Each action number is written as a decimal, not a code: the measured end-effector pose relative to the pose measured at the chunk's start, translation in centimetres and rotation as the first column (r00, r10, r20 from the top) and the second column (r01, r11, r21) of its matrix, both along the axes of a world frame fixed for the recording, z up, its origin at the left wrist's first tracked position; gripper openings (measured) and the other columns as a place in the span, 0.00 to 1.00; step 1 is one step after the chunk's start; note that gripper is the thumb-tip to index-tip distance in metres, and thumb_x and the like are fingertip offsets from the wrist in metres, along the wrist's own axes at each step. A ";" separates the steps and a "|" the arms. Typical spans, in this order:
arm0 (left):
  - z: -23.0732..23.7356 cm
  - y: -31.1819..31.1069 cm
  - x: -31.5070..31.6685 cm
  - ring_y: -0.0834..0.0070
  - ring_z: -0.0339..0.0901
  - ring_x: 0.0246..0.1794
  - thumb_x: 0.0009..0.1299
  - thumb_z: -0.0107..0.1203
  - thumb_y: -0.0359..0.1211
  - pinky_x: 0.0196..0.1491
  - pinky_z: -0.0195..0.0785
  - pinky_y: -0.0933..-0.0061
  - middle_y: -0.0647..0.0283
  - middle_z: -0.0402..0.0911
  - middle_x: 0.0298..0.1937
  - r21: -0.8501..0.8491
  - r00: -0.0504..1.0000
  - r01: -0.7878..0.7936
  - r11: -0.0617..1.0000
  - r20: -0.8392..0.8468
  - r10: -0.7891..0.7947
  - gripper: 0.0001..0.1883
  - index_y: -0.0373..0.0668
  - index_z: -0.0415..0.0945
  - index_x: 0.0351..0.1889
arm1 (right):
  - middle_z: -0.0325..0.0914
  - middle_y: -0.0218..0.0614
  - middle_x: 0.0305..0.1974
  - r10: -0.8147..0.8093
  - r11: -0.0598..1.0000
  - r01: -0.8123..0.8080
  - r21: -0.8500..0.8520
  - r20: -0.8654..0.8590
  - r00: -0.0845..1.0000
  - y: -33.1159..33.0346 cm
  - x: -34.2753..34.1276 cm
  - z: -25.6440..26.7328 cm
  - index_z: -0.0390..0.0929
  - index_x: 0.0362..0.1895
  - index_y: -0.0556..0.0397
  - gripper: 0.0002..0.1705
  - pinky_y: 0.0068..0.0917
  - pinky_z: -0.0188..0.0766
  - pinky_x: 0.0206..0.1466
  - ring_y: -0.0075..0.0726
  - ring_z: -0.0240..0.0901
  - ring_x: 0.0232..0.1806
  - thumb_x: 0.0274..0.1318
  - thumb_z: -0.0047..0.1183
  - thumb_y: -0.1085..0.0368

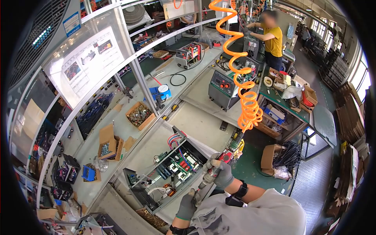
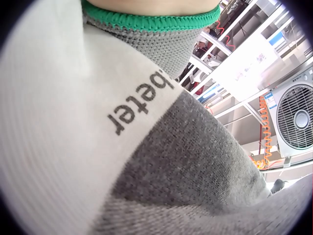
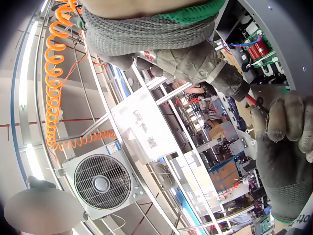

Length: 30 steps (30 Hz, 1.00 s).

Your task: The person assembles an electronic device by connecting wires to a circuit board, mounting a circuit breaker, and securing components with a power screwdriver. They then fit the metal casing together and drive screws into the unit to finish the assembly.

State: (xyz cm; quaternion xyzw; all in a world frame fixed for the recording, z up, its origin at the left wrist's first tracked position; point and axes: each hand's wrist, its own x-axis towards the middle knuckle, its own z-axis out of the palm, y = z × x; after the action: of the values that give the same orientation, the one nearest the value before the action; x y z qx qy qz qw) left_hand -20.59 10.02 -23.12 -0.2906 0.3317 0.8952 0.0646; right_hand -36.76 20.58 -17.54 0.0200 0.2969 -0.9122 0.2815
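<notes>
My right hand [image 1: 222, 174] grips an air screwdriver [image 1: 208, 177], its body wrapped in worn tape, tilted down toward my left hand. In the right wrist view, the driver [image 3: 195, 66] ends in a dark chuck with a red bit [image 3: 250, 100]. My left hand [image 1: 187, 206], fingers curled, pinches a small dark screw-like piece [image 3: 259, 104] at the bit's tip; its exact kind I cannot tell. Both hands wear grey gloves with green cuffs. Just beside them lies an open metal chassis [image 1: 135, 188] with a green circuit board [image 1: 187, 164], a copper coil and red and blue wires.
An orange coiled air hose [image 1: 248, 105] hangs down near the driver. Boxes of small hardware [image 1: 140, 114] stand along the bench beyond the chassis. A welding machine [image 1: 224, 89] sits farther down the line, and a person in yellow [image 1: 273, 41] works at the back.
</notes>
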 end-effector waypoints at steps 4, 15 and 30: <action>-0.3 -0.2 0.2 0.74 0.62 0.18 0.73 0.44 0.49 0.23 0.55 0.76 0.62 0.67 0.19 0.034 1.000 -0.001 0.999 -0.028 0.002 0.24 0.40 0.69 0.23 | 0.71 0.37 0.23 0.002 1.000 -0.002 0.006 0.007 1.000 0.0 0.0 0.0 0.71 0.33 0.50 0.07 0.42 0.73 0.30 0.47 0.72 0.26 0.45 0.50 0.71; 0.1 0.0 0.1 0.73 0.60 0.19 0.73 0.44 0.48 0.25 0.54 0.74 0.63 0.66 0.20 0.038 0.998 -0.025 0.999 0.051 0.023 0.22 0.41 0.68 0.23 | 0.70 0.38 0.22 -0.015 0.999 0.015 0.034 0.001 1.000 -0.2 0.1 0.1 0.70 0.32 0.52 0.08 0.42 0.72 0.29 0.47 0.72 0.24 0.44 0.51 0.71; 0.6 -0.1 0.1 0.74 0.62 0.18 0.73 0.44 0.50 0.23 0.55 0.76 0.64 0.67 0.19 0.043 1.000 0.008 0.999 0.030 -0.009 0.23 0.41 0.69 0.23 | 0.69 0.39 0.22 -0.015 1.000 0.015 0.020 -0.008 1.000 -0.2 0.3 0.9 0.69 0.33 0.53 0.09 0.43 0.72 0.28 0.48 0.71 0.23 0.42 0.51 0.71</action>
State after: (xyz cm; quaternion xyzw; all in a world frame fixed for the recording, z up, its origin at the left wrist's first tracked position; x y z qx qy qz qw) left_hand -20.46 9.90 -22.50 -0.3012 0.3128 0.8973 0.0794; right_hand -36.44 20.37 -16.64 0.0213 0.3072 -0.9113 0.2734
